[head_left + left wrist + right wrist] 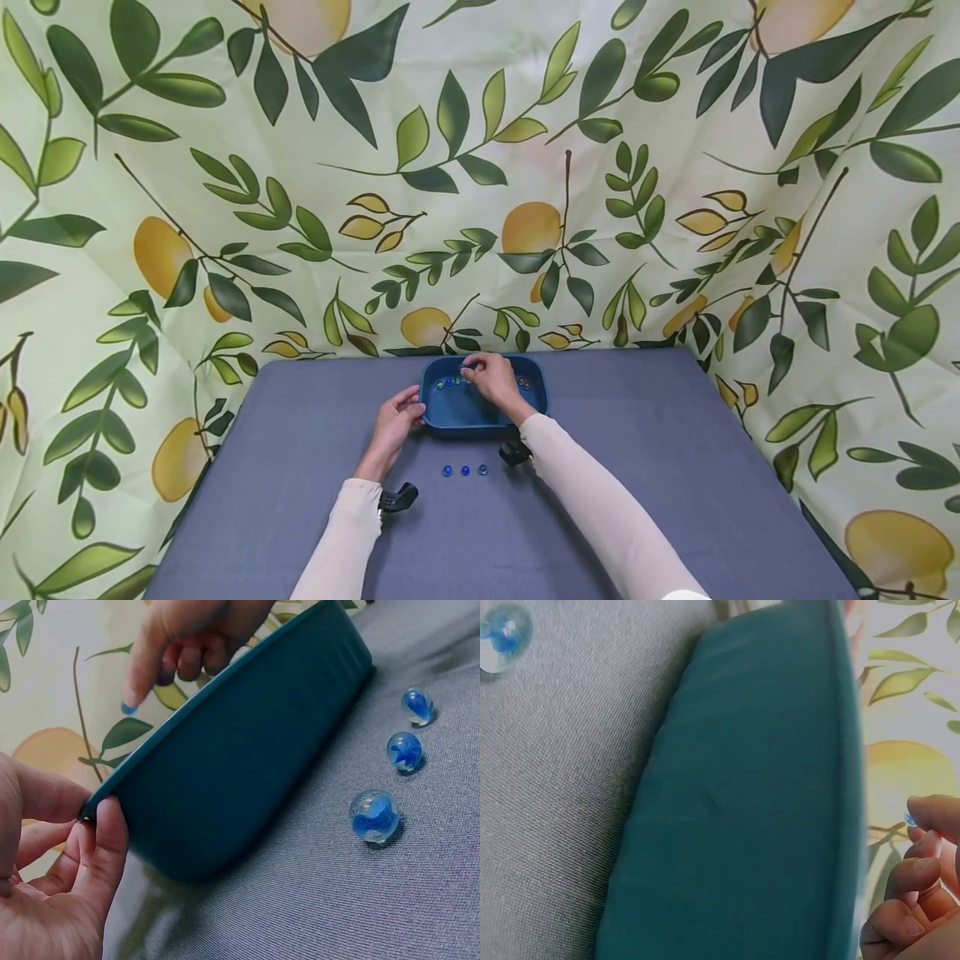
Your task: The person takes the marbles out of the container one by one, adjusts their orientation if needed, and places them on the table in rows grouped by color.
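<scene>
A dark teal tray (468,408) sits at the far side of the table. My left hand (392,432) pinches its left rim between thumb and fingers, which the left wrist view shows closely. Over the tray, my right hand (493,382) holds a small blue marble (129,709) between thumb and fingertip. Inside the tray, several marbles (449,381) lie along the far side, partly hidden behind the right hand, and reddish marbles (522,383) lie towards the right. In front of the tray, three clear marbles with blue swirls (466,471) form a row on the cloth.
A grey-blue cloth (300,467) covers the table. Behind it and at both sides hangs a curtain (465,200) printed with leaves and yellow fruit. Black wrist devices (399,497) are worn at both sleeve cuffs.
</scene>
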The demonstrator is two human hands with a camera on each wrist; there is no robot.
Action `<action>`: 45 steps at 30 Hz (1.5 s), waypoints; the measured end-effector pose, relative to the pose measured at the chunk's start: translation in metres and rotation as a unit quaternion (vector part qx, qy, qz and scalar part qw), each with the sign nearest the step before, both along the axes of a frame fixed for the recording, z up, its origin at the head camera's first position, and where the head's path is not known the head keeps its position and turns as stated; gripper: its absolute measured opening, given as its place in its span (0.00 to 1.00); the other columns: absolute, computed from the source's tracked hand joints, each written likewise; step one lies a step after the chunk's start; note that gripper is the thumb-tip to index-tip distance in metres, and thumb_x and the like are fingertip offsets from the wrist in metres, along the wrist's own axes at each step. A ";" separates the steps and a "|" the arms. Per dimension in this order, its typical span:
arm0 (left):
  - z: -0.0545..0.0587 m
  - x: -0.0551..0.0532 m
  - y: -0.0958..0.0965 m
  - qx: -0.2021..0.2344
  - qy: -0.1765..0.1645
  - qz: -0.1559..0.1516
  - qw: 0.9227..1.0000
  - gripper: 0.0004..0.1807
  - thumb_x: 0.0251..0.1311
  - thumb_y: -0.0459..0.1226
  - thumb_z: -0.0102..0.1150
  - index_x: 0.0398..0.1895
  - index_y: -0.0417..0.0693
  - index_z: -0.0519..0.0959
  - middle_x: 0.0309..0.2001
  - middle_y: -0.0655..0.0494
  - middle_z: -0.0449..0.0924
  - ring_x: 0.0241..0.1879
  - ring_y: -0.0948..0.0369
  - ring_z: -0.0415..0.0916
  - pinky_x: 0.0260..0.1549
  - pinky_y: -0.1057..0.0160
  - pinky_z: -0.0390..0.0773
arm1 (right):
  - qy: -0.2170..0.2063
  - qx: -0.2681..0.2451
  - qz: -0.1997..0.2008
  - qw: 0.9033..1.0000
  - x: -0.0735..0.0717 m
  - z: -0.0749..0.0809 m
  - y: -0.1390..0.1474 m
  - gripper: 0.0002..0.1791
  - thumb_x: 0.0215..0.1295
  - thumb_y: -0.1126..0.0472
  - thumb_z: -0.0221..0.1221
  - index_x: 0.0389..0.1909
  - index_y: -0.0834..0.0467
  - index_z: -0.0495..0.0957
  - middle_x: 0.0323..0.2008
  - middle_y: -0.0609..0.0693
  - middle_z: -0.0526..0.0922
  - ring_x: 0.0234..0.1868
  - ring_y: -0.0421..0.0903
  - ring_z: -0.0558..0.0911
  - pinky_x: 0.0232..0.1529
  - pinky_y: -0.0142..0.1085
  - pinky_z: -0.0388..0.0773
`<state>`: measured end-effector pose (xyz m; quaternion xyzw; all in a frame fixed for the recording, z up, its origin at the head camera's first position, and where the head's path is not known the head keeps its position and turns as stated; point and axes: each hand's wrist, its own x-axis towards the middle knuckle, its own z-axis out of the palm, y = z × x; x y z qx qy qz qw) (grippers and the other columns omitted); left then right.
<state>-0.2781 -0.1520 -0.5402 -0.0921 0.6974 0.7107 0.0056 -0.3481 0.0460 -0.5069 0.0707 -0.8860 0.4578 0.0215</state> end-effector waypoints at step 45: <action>0.007 0.003 -0.001 -0.003 -0.016 -0.019 1.000 0.26 0.65 0.27 0.53 0.68 0.36 0.68 0.54 0.42 0.69 0.41 0.59 0.72 0.35 0.69 0.79 | 0.047 -0.055 0.029 0.997 0.110 0.009 0.067 0.05 0.60 0.59 0.67 0.36 0.52 0.84 0.19 0.43 0.74 0.17 0.37 0.68 0.23 0.28 0.67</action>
